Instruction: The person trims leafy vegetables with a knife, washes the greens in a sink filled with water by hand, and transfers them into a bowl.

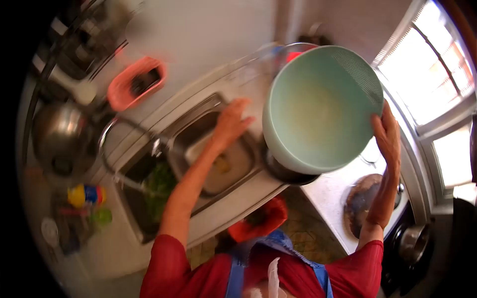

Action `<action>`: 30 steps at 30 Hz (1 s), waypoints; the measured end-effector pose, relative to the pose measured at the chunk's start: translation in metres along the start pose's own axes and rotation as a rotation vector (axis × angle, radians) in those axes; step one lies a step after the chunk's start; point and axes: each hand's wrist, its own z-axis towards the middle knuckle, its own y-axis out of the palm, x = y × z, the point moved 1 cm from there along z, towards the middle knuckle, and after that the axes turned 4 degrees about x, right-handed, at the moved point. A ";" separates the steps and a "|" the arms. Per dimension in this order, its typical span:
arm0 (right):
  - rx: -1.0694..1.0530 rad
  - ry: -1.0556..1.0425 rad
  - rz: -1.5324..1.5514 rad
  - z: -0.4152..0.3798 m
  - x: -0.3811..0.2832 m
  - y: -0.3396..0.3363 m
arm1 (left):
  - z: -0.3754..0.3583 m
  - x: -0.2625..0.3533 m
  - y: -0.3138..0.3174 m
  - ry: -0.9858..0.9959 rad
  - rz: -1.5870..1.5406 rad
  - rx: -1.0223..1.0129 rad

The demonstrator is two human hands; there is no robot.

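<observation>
A large pale green bowl (318,114) with a perforated strainer section at its upper right is tilted in the air over the counter's right part. My right hand (388,131) grips its right rim, thumb on the inside. Over the right basin of the steel sink (218,102), my left hand (232,120) is empty, its fingers apart, and does not touch the bowl. Something small and yellowish (222,164) lies in that basin. Leafy greens (161,186) are in the left basin. Beneath the bowl, a dark round vessel (285,171) is partly hidden.
A curved faucet (107,134) stands behind the sink. A pink basket (119,94) hangs on the wall. A yellow bottle (82,195) is at the left. Below the counter is a red bin (263,221). A round lid (360,203) and a steel pot (413,243) are at the right.
</observation>
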 end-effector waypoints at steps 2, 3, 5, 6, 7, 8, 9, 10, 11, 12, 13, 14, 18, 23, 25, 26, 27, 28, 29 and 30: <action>-0.129 -0.105 0.060 -0.021 -0.041 0.037 | -0.080 -0.022 -0.025 0.013 -0.154 0.019; -0.208 -0.063 0.086 -0.035 -0.069 0.057 | -0.127 -0.029 -0.042 -0.116 -0.217 0.009; -0.384 -0.022 0.207 -0.070 -0.102 0.109 | -0.227 -0.050 -0.070 -0.351 -0.381 0.024; -0.457 -0.064 0.193 -0.090 -0.115 0.138 | -0.277 -0.061 -0.083 -0.456 -0.481 0.037; -0.521 -0.102 0.173 -0.112 -0.130 0.171 | -0.321 -0.067 -0.104 -0.578 -0.497 0.012; -0.634 -0.077 0.183 -0.135 -0.142 0.207 | -0.362 -0.072 -0.125 -0.696 -0.514 -0.023; -0.745 -0.052 0.187 -0.160 -0.159 0.245 | -0.404 -0.080 -0.145 -0.789 -0.483 0.042; -0.800 -0.002 0.187 -0.186 -0.187 0.281 | -0.442 -0.089 -0.166 -0.887 -0.460 0.108; -0.859 -0.121 0.111 -0.213 -0.186 0.332 | -0.475 -0.096 -0.185 -0.901 -0.472 0.125; -0.815 -0.197 0.191 -0.235 -0.211 0.370 | -0.507 -0.107 -0.204 -0.926 -0.510 0.214; -0.771 -0.276 0.267 -0.256 -0.236 0.408 | -0.529 -0.114 -0.222 -0.947 -0.537 0.301; -0.789 -0.223 0.354 -0.267 -0.272 0.430 | -0.544 -0.119 -0.241 -0.949 -0.536 0.314; -0.620 -0.043 0.438 -0.287 -0.316 0.491 | -0.581 -0.128 -0.294 -1.012 -0.525 0.420; -0.404 -0.098 0.366 -0.316 -0.282 0.438 | -0.585 -0.142 -0.301 -0.987 -0.637 0.451; -0.533 0.164 0.438 -0.335 -0.275 0.426 | -0.581 -0.144 -0.298 -0.989 -0.674 0.433; -0.669 0.417 0.532 -0.344 -0.272 0.423 | -0.576 -0.146 -0.298 -0.977 -0.692 0.375; -0.800 0.671 0.625 -0.350 -0.270 0.421 | -0.570 -0.146 -0.295 -0.963 -0.711 0.322; -0.998 0.740 0.622 -0.356 -0.264 0.424 | -0.565 -0.144 -0.292 -0.960 -0.716 0.317; -1.201 0.806 0.618 -0.363 -0.256 0.430 | -0.547 -0.128 -0.298 -1.003 -0.781 0.455; -1.305 0.938 0.676 -0.372 -0.249 0.436 | -0.533 -0.114 -0.306 -1.039 -0.841 0.597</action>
